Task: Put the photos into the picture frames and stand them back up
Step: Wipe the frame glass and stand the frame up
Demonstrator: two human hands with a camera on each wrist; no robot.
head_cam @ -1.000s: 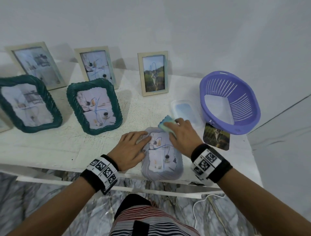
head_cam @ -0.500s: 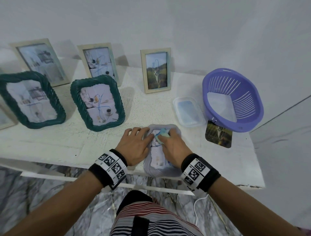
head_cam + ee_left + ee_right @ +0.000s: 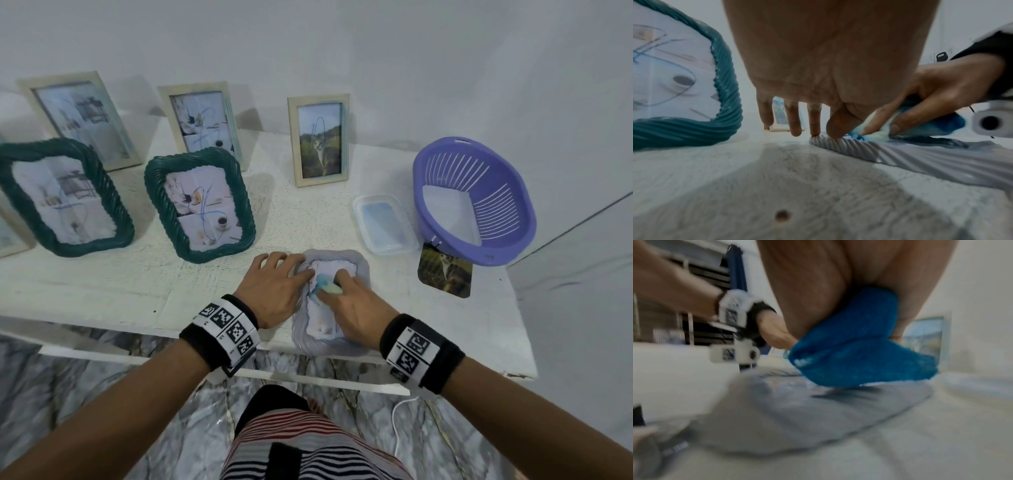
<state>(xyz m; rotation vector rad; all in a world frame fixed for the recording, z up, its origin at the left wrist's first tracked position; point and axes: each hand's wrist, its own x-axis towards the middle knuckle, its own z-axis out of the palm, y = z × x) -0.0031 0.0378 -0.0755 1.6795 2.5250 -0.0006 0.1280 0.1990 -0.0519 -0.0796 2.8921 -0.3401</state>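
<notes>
At the near edge of the white table point(image 3: 102, 294), I keep my left hand point(image 3: 274, 294) flat, fingers straight and spread, their tips pressing the ribbed left rim of a grey picture frame point(image 3: 359, 270) that lies face up, holding nothing. My right hand point(image 3: 359, 308) sits at 3 o'clock of the left, fingers curled around a blue-and-white cloth point(image 3: 325, 286) pushed down onto the frame's glass, over a pale photo scrawled with blue lines. In the right wrist view the blue cloth point(image 3: 855, 350) bulges from under the palm, though blur hides the fingertips there. A loose photo of an animal on grass point(image 3: 445, 272) lies flat at 3 o'clock of the grey frame, its far edge tucked under a purple basket point(image 3: 513, 240). A clear lidded container point(image 3: 385, 224) rests at 1 o'clock of the frame. Standing upright farther back are two teal twisted frames point(image 3: 200, 205) at 10 o'clock and three cream frames, among them one holding an animal photo point(image 3: 318, 140) at 12 o'clock.
</notes>
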